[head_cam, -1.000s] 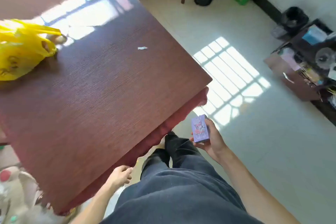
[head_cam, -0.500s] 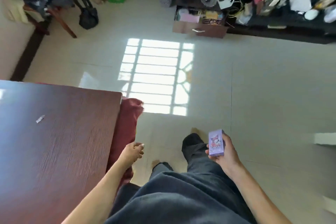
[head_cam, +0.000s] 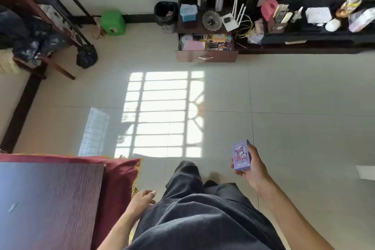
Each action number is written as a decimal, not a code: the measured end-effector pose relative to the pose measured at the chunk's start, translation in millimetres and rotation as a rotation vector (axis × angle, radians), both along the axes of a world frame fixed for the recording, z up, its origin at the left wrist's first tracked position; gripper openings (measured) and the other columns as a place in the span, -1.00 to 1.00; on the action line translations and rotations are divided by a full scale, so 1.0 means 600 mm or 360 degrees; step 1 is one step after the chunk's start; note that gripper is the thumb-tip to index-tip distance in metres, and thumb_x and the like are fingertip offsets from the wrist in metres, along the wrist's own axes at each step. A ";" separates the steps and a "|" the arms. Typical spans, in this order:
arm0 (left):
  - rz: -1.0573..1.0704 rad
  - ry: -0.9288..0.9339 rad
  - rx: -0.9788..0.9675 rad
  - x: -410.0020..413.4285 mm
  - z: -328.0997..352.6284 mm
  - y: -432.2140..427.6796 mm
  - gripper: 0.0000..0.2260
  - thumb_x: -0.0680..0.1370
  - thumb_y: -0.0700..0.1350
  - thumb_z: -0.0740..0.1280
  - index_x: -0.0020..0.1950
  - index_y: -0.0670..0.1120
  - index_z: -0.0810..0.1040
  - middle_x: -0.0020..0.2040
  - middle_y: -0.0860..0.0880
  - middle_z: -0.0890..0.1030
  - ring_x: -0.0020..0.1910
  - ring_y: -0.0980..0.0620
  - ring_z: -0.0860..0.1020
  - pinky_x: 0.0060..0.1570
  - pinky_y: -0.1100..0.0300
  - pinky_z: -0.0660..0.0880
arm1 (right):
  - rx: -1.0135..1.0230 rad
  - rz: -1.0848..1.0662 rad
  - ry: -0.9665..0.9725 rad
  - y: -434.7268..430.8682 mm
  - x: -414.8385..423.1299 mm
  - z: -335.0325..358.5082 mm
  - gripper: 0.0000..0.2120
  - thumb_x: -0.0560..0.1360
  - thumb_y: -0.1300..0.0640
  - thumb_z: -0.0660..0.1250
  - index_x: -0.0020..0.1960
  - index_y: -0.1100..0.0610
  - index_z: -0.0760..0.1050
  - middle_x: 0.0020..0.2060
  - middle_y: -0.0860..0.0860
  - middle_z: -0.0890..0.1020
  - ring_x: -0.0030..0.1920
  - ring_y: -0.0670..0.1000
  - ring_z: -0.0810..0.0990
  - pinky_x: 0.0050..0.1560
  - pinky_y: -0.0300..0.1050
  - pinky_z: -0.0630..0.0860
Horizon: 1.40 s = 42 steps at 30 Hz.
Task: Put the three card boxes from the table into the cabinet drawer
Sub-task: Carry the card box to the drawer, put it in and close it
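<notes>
While the right hand [head_cam: 250, 165] carries the small purple printed card box [head_cam: 240, 155], its fingers [head_cam: 236, 171] and thumb are wrapped round the box's sides, pinching it upright with the long axis pointing ahead toward the far wall. The left hand [head_cam: 142, 199] hangs low beside the dark trousers [head_cam: 194, 215], fingers loosely curled and holding nothing, close to the red fringed cloth [head_cam: 119, 176] that drapes from the dark wood-grain table [head_cam: 50, 205]; no other card box shows on the visible part of that table. Across the pale tiled floor [head_cam: 284, 107], past the sunlit window patch, the open brown wooden cabinet drawer [head_cam: 206, 56] stands well apart, ahead and slightly left of the held box. Judged from this layout, the right hand is the nearer and the loaded one, so the approach runs straight forward; the drawer already looks crowded with packets, leaving limited free space.
</notes>
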<state>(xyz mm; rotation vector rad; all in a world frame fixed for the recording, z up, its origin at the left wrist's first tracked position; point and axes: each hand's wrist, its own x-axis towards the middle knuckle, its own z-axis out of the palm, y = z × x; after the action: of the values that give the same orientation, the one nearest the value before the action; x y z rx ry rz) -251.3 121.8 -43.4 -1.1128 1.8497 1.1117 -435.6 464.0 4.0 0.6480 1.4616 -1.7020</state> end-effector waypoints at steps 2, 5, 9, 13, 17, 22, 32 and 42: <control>-0.0057 -0.0050 -0.0022 -0.032 -0.005 -0.012 -0.74 0.61 -0.11 0.29 0.19 -0.24 0.60 -0.02 -0.08 0.67 -0.11 0.08 0.59 -0.22 0.37 0.43 | -0.0266 0.0242 0.0080 -0.022 -0.056 0.010 -0.31 0.38 -0.46 0.31 0.10 0.15 0.64 -0.50 -0.13 0.63 -0.28 -0.18 0.73 -0.21 -0.23 0.61; -0.0082 -0.0081 -0.0027 -0.100 -0.018 -0.041 -0.76 0.60 -0.16 0.31 0.15 -0.29 0.62 0.12 -0.21 0.67 -0.04 0.03 0.56 -0.03 0.24 0.41 | 0.0201 -0.0188 -0.0001 -0.018 -0.121 -0.038 -0.21 0.44 -0.42 0.30 0.39 0.18 0.49 -0.08 0.16 0.71 -0.21 0.11 0.73 -0.15 -0.01 0.62; -0.0170 -0.0074 -0.0025 -0.237 -0.025 -0.088 -0.74 0.62 -0.17 0.27 0.20 -0.31 0.59 0.13 -0.23 0.64 0.00 -0.06 0.56 0.09 0.13 0.44 | 0.0266 -0.0329 -0.0072 -0.043 -0.200 -0.050 -0.45 0.61 -0.28 0.15 0.42 0.07 0.44 0.17 0.25 0.62 -0.04 0.18 0.67 -0.23 -0.05 0.60; -0.0271 -0.0032 0.0037 -0.409 -0.008 -0.108 -0.74 0.64 -0.14 0.23 0.21 -0.27 0.56 -0.03 -0.18 0.63 -0.12 -0.04 0.59 -0.21 0.19 0.48 | 0.0272 -0.0425 -0.0020 -0.072 -0.292 -0.037 -0.48 0.63 -0.26 0.13 0.44 0.04 0.38 0.22 0.19 0.60 0.08 0.22 0.66 -0.13 0.03 0.61; -0.0312 0.0059 0.0112 -0.605 0.018 -0.096 -0.80 0.63 -0.16 0.26 0.14 -0.28 0.55 -0.25 -0.11 0.58 -0.36 0.02 0.50 -0.48 0.33 0.39 | 0.0271 -0.0491 -0.0044 -0.082 -0.374 -0.032 -0.47 0.63 -0.25 0.14 0.47 0.05 0.37 0.23 0.20 0.60 0.13 0.22 0.65 -0.14 0.00 0.62; -0.0251 0.0284 0.0216 -0.832 0.038 -0.054 -0.84 0.62 -0.17 0.28 0.12 -0.22 0.54 -0.25 -0.11 0.57 -0.39 0.03 0.48 -0.44 0.32 0.35 | 0.0244 -0.0538 -0.0075 -0.076 -0.511 -0.041 -0.46 0.64 -0.22 0.15 0.45 0.12 0.41 0.19 0.25 0.62 0.02 0.21 0.66 -0.19 -0.03 0.57; -0.0139 0.0189 0.0104 -1.032 0.029 -0.030 -0.79 0.60 -0.08 0.30 0.14 -0.18 0.57 -0.17 -0.12 0.65 -0.32 0.01 0.54 -0.37 0.28 0.40 | 0.0230 -0.0435 -0.0045 -0.030 -0.830 -0.060 -0.48 0.64 -0.21 0.16 0.41 0.14 0.43 0.09 0.24 0.63 -0.16 0.17 0.65 -0.22 -0.03 0.55; -0.0323 -0.0083 -0.0007 -1.093 -0.015 -0.092 -0.78 0.61 -0.20 0.27 0.16 -0.26 0.63 0.18 -0.17 0.64 0.10 0.00 0.57 0.05 0.28 0.42 | 0.0309 -0.0287 -0.0015 -0.074 -1.062 -0.068 -0.46 0.63 -0.26 0.13 0.42 0.10 0.42 0.20 0.28 0.60 -0.04 0.19 0.65 -0.25 -0.08 0.55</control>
<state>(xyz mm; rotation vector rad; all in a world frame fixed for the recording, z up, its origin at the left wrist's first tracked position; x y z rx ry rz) -906.8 66.4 -52.5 -0.9242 1.8780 0.9541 -1072.9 419.4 -36.6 0.9153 1.6157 -1.7010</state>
